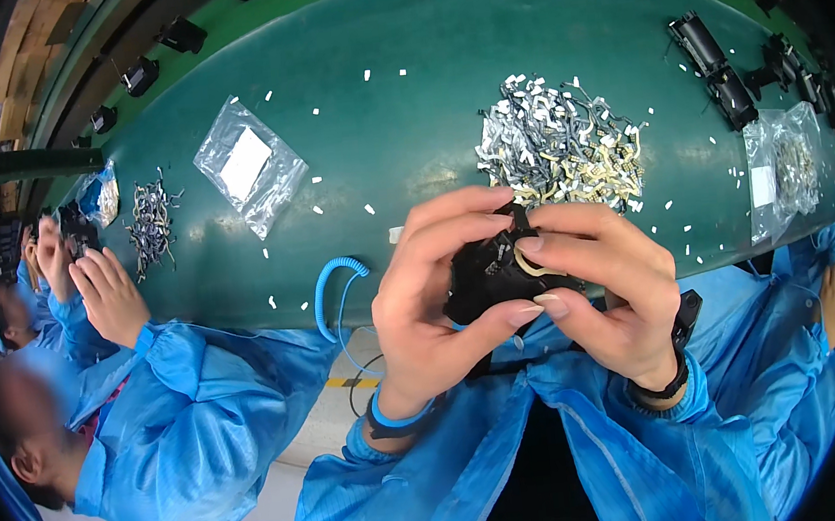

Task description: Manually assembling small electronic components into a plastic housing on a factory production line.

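Close in front of me, my left hand (420,305) is closed around a black plastic housing (475,280), its thumb and fingers on opposite sides. My right hand (621,286) pinches a short cream-coloured cable (537,267) against that housing, with index finger and thumb near it. The cable's ends are partly hidden by my fingers. Just beyond both hands lies a heap of short black and cream cables with white connectors (557,142) on the green table (397,152).
A clear plastic bag (251,166) lies left of centre, and another bag (786,175) at the right. Black cylindrical units (713,66) stand far right. A small cable pile (150,221) sits near a co-worker (173,435). A blue coiled cord (330,294) hangs at the table edge.
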